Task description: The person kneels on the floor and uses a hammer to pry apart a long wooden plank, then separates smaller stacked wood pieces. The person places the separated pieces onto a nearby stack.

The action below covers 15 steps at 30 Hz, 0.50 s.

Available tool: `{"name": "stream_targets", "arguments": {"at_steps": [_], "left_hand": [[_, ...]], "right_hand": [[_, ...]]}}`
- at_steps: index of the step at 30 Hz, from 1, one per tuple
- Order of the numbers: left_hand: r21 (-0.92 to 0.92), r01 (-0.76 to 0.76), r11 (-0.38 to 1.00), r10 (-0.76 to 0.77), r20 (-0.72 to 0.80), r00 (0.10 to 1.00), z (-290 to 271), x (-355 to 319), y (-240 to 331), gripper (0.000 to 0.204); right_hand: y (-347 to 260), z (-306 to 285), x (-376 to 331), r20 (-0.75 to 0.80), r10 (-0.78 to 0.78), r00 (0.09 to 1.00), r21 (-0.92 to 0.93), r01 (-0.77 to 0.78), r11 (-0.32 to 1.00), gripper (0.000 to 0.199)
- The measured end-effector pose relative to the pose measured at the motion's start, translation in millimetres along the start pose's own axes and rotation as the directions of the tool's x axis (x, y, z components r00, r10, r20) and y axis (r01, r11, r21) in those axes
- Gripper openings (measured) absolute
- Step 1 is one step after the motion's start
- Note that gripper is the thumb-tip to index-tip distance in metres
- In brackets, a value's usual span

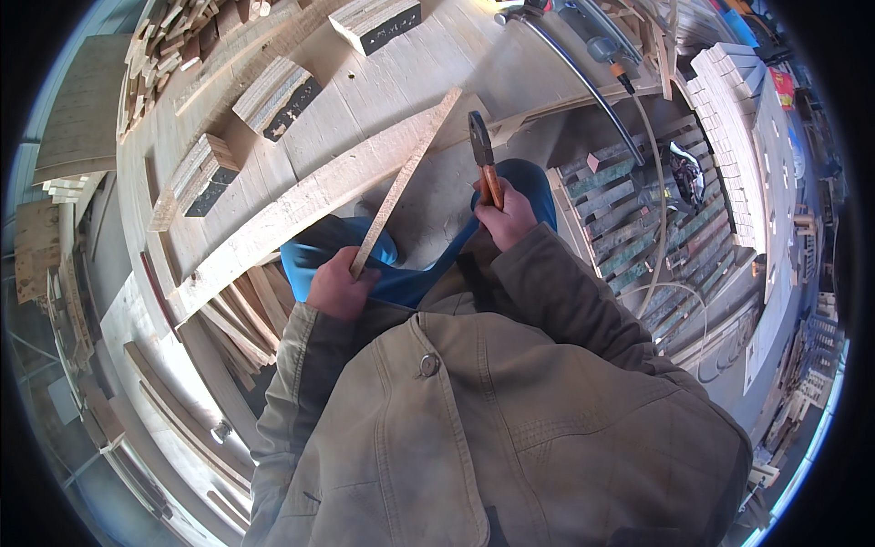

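My left hand (339, 286) is closed around the lower end of a thin wooden strip (407, 173). The strip slants up and away to the right, its far end passing over the edge of a wooden workbench (319, 118). In my right hand (509, 215) is a pair of pliers (485, 157) with orange handles and a dark head pointing up. The pliers' jaws are beside the strip and apart from it. My fingers partly hide the handles.
Stacked wood blocks (208, 173) with dark faces stand on the bench, and a heap of offcuts (173, 55) lies at its far left. Curved wood strips (241, 314) are below the bench edge. To the right are a slatted pallet (620, 205), a hose (658, 191) and a metal tube (583, 77).
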<state>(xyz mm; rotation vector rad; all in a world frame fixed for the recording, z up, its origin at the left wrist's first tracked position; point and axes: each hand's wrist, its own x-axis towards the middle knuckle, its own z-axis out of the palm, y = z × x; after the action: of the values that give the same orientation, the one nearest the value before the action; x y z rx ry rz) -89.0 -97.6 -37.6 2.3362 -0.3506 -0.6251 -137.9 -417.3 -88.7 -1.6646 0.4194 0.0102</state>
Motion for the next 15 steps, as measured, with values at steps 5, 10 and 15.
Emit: {"name": "stream_targets", "arguments": {"at_steps": [5,10,15], "left_hand": [[-0.017,-0.012,1.000,0.012,-0.016,1.000,-1.0,-1.7,-1.7,0.035],[-0.030,-0.005,1.000,0.005,-0.008,1.000,-0.9,-1.7,-2.1,0.036],[-0.009,-0.006,1.000,0.006,0.002,1.000,-1.5,-2.1,-2.2,0.036]], "right_hand": [[-6.7,-8.1,-5.8,0.065,-0.056,0.996,-0.468,0.081,0.880,0.030],[-17.1,-11.1,-14.4,0.190,-0.062,0.980,-0.594,0.165,0.787,0.039],[-21.9,-9.5,-20.8,0.242,-0.073,0.968,-0.574,0.203,0.793,0.044]]}}
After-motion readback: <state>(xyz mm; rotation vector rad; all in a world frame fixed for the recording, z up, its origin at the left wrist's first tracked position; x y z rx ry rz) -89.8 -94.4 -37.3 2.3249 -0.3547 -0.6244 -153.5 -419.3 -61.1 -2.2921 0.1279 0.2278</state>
